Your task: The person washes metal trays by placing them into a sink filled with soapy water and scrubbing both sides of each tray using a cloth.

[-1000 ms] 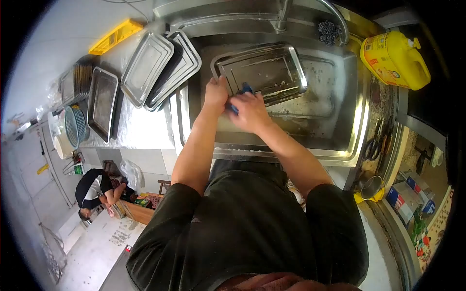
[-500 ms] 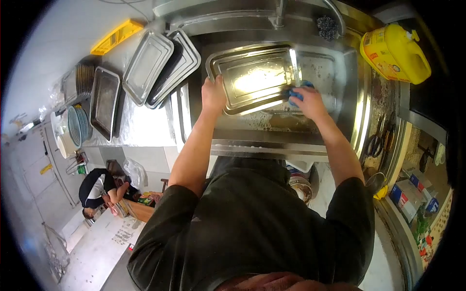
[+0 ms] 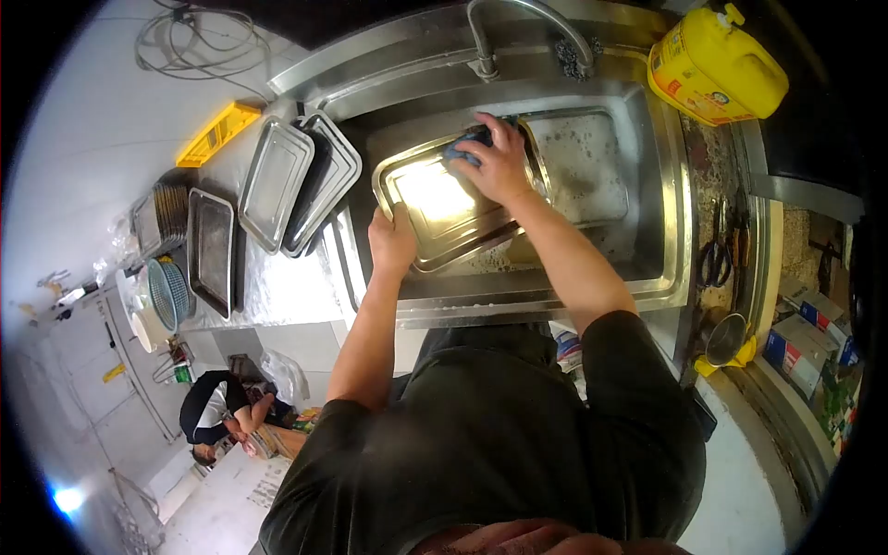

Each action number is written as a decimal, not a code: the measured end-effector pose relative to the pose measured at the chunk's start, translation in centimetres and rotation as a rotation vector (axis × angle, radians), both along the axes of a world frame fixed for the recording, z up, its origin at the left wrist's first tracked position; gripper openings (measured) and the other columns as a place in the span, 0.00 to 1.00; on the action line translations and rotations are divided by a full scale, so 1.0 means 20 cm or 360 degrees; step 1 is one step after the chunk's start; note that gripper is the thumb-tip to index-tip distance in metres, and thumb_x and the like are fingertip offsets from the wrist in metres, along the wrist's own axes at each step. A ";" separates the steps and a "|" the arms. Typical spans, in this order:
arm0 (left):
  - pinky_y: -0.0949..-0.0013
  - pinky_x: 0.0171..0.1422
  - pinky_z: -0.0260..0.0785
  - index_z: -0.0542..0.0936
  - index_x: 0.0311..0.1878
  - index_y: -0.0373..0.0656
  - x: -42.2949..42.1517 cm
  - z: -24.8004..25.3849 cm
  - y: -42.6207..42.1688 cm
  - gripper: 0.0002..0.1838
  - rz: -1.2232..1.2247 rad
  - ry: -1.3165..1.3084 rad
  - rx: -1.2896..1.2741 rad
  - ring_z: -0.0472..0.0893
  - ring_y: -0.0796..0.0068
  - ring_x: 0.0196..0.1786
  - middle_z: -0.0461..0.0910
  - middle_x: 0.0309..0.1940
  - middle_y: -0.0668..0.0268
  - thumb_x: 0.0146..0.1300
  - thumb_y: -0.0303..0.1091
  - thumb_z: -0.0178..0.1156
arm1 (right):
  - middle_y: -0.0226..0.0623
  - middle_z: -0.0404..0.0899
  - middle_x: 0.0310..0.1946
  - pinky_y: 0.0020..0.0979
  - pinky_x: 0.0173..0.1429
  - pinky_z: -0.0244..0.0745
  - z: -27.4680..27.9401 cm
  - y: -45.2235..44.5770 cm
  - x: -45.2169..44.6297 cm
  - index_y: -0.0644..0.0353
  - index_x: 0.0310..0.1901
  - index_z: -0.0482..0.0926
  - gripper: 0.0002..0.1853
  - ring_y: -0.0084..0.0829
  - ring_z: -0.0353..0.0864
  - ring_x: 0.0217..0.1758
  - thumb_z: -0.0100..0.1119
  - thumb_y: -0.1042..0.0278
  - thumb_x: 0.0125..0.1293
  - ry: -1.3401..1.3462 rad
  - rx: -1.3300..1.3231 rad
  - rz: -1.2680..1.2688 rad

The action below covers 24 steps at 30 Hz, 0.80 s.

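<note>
A shiny metal tray [image 3: 435, 227] is held tilted over the sink [image 3: 668, 185], its face catching bright light. My left hand [image 3: 393, 239] grips its lower left edge, thumb on the rim. On the tray's upper part, my right hand [image 3: 499, 165] presses a dark blue cloth or pad [image 3: 470, 146], fingers curled round it. Below and to the right, another tray [image 3: 583, 157] lies in the sink with suds and dark specks on it.
Trays [image 3: 276, 185] overlap on the left counter, beside a deeper tray [image 3: 211, 252] and blue-green baskets [image 3: 168, 294]. The faucet [image 3: 483, 65] rises behind the sink. A yellow jug [image 3: 717, 69] stands at right, near scissors [image 3: 714, 264]. Another person [image 3: 217, 407] bends at lower left.
My right hand has moved with the blue cloth from the tray's right edge to its upper part. The tray and my left hand sit lower and slightly left; the whole view has shifted.
</note>
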<state>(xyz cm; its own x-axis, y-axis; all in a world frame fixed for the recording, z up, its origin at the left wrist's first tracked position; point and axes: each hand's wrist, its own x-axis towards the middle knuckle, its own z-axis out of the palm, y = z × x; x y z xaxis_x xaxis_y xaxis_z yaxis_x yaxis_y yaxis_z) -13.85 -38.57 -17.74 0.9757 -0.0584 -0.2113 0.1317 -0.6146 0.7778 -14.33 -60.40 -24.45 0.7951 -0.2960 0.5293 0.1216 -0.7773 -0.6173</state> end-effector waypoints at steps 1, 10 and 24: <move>0.61 0.44 0.70 0.77 0.44 0.30 0.01 0.05 -0.01 0.15 0.0002 0.0012 0.0021 0.80 0.60 0.34 0.82 0.32 0.50 0.68 0.36 0.53 | 0.35 0.69 0.60 0.47 0.62 0.64 0.00 -0.05 0.00 0.45 0.36 0.84 0.13 0.46 0.68 0.61 0.74 0.55 0.48 0.0008 -0.0079 0.0017; 0.54 0.35 0.70 0.76 0.37 0.34 -0.03 0.15 -0.04 0.12 -0.0118 -0.0304 0.0160 0.78 0.39 0.32 0.78 0.25 0.44 0.67 0.36 0.54 | 0.53 0.77 0.50 0.41 0.59 0.71 -0.21 -0.25 -0.03 0.63 0.49 0.80 0.22 0.52 0.75 0.53 0.59 0.51 0.65 0.0673 0.0626 -0.0409; 0.59 0.30 0.69 0.73 0.33 0.33 -0.09 0.09 -0.13 0.12 -0.0309 -0.0515 0.0089 0.77 0.47 0.24 0.76 0.21 0.48 0.68 0.33 0.56 | 0.44 0.82 0.42 0.44 0.45 0.77 -0.43 0.12 -0.38 0.57 0.54 0.76 0.26 0.43 0.81 0.42 0.51 0.42 0.69 0.0756 0.2412 -0.1491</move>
